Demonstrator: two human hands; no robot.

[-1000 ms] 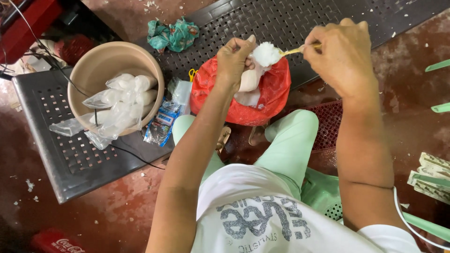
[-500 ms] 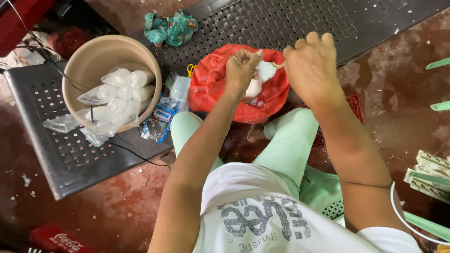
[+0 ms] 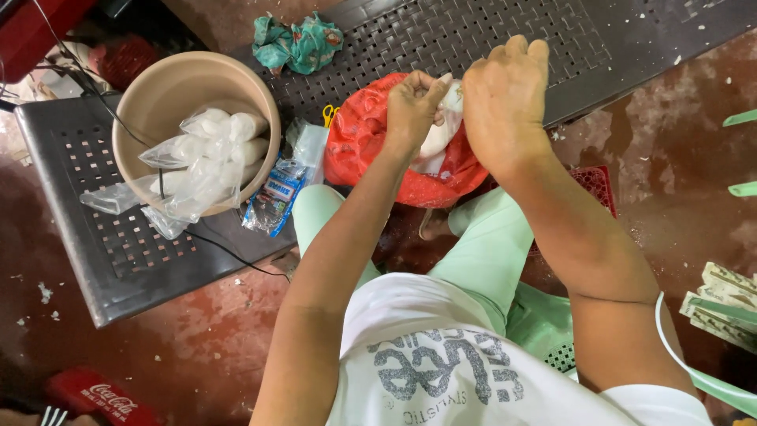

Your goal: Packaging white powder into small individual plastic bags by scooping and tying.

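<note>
My left hand (image 3: 412, 106) and my right hand (image 3: 505, 99) are pressed close together above a red plastic bag (image 3: 359, 146). Both pinch a small clear bag of white stuff (image 3: 441, 126), which shows only partly between the fingers. The red bag rests on a dark perforated metal bench (image 3: 473, 39), with more white stuff inside it under my hands. To the left stands a beige round tub (image 3: 169, 87) holding several tied clear bags of white stuff (image 3: 217, 146), some spilling over its rim.
A packet of small clear bags with a blue label (image 3: 276, 197) lies by the tub. Yellow scissor handles (image 3: 330, 115) peek out behind the red bag. A crumpled teal cloth (image 3: 298, 43) lies further back. A red crate (image 3: 95, 394) sits at the lower left, folded papers (image 3: 721, 304) at the right.
My right hand moved left from being held apart and closed in against my left hand. The small bag, seen clearly before, is now mostly covered by my fingers.
</note>
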